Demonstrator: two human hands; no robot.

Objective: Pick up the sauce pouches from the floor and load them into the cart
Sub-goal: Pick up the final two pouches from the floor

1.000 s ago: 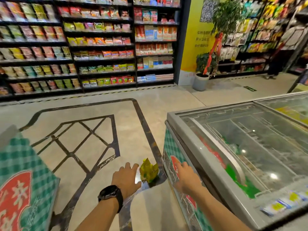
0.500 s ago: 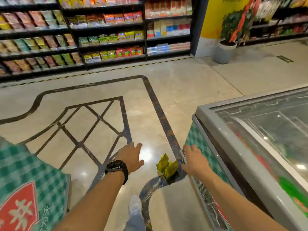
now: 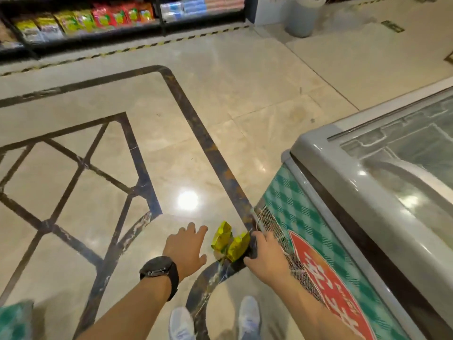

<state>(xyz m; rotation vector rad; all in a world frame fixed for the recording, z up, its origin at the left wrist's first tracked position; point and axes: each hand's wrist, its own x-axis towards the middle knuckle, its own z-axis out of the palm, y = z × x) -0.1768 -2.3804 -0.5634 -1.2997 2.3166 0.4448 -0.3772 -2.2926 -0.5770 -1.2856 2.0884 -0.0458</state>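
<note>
Barely begun: two yellow sauce pouches (image 3: 230, 242) lie on the floor (image 3: 220, 119), just right of the spread left hand (image 3: 186, 249) and just left of the loosely open right hand (image 3: 267, 253). Neither grips them. Lifting and loading remain; no cart shows.

A chest freezer (image 3: 348, 182) is standing along the right, its glass lid (image 3: 404, 148) catching the ceiling lights and its green checked side showing a red emblem (image 3: 326, 278). Far off on the left, a dark shelf (image 3: 98, 40) is carrying bright snack packets (image 3: 110, 17), and a grey pot (image 3: 302, 18) is sitting just right of it.
</note>
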